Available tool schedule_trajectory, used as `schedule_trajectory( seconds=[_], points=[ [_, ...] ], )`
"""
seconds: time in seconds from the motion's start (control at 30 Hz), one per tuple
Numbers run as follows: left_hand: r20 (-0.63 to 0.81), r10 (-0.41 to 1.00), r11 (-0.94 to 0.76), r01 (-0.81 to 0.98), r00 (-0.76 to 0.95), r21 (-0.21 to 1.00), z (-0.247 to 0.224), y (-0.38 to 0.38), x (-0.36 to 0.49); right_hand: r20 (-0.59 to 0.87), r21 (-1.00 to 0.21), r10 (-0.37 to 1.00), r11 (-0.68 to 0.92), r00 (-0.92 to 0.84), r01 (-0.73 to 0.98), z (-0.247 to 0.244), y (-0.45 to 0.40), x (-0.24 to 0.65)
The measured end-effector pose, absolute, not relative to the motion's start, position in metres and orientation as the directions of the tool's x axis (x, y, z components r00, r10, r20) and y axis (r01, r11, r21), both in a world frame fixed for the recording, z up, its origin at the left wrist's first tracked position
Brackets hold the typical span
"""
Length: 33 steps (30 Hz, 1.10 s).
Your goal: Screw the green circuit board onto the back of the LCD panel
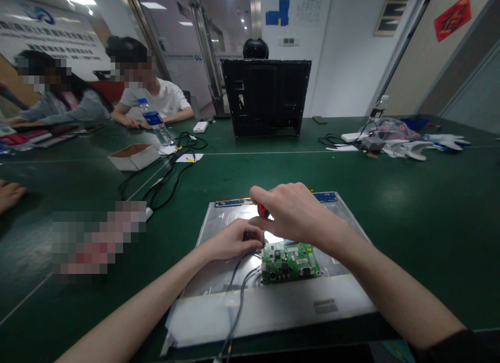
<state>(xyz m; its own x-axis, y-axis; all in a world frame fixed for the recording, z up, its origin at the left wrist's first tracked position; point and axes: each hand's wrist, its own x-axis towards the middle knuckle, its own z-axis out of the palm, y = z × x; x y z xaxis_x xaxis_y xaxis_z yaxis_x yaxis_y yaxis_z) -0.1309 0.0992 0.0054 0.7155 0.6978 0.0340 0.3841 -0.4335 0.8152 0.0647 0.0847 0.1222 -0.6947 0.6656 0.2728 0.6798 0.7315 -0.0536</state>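
Observation:
A display panel (281, 311) lies back side up on the green table, with a green circuit board (291, 261) on its metal back. My right hand (295, 207) is closed around the red and black handle of a screwdriver (263, 211), which points down at the board's upper left corner. Beside that corner, my left hand (238, 237) has its fingers curled together near the screwdriver's tip; whatever they pinch is hidden. Dark cables (240, 300) run from the board's left side toward the panel's near edge. A blue circuit strip (326, 197) lines the far edge.
A black monitor housing (267, 97) stands upright across the table (422, 207). To the left are an open box (135, 157), a water bottle (156, 123) and black cables (172, 180). Gloves (410, 148) and a plastic bag lie at the right. Other people sit at the far left.

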Motion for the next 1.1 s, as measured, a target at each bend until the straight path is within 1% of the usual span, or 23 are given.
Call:
schedule_trajectory(
  seconds=[0.2, 0.4, 0.7, 0.97, 1.1],
  points=[
    [0.052, 0.728, -0.397, 0.359, 0.683, 0.845, 0.003, 0.098, -0.130, 0.259, -0.126, 0.628, 0.775, -0.734, 0.619, 0.125, 0.083, 0.069],
    [0.037, 0.704, -0.404, 0.357, 0.710, 0.842, 0.000, 0.101, -0.132, 0.256, -0.098, 0.662, 0.743, -0.704, 0.662, 0.126, 0.084, 0.066],
    [0.056, 0.693, -0.417, 0.336, 0.718, 0.845, 0.005, 0.100, -0.131, 0.279, -0.096, 0.639, 0.761, -0.717, 0.641, 0.125, 0.086, 0.067],
    [0.036, 0.718, -0.403, 0.373, 0.695, 0.836, 0.012, 0.097, -0.129, 0.309, -0.095, 0.643, 0.754, -0.700, 0.650, 0.129, 0.084, 0.072],
    [0.043, 0.728, -0.406, 0.379, 0.684, 0.832, 0.014, 0.095, -0.128, 0.294, -0.092, 0.657, 0.743, -0.694, 0.664, 0.131, 0.085, 0.073]
  ],
)
